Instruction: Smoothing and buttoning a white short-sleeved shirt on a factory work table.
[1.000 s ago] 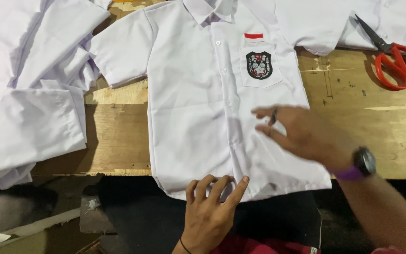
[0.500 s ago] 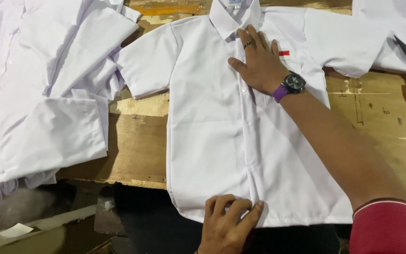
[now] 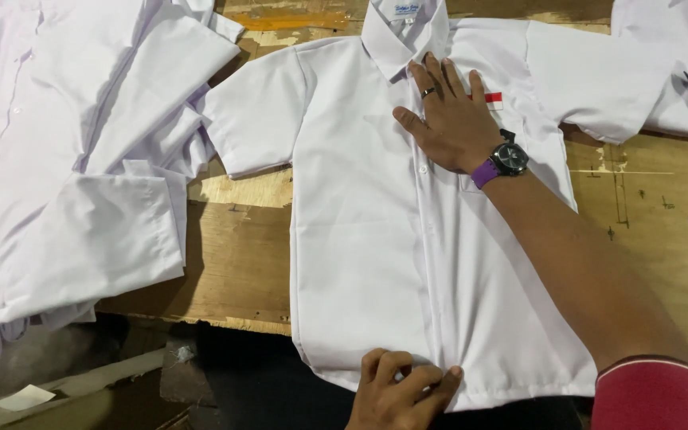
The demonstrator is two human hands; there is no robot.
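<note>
a white shirt (image 3: 376, 239) lies flat, front up, on a wood table (image 3: 240, 263). its collar is at the far side and its hem hangs a little over the near edge. the right hand (image 3: 447, 119) lies flat and open on the chest of the shirt, just below the collar, fingers spread. it grips nothing, it only presses the cloth. there is a ring on one finger and a watch (image 3: 503, 161) with a purple strap on the wrist. a small red and white patch peeks out by the hand. the left hand (image 3: 400, 390) is at the near hem, by the button strip. its fingers curl and pinch the hem. a pile of white shirts (image 3: 81, 159) lies to the left, near the shirt's sleeve. another white shirt (image 3: 670, 56) lies far right.
</note>
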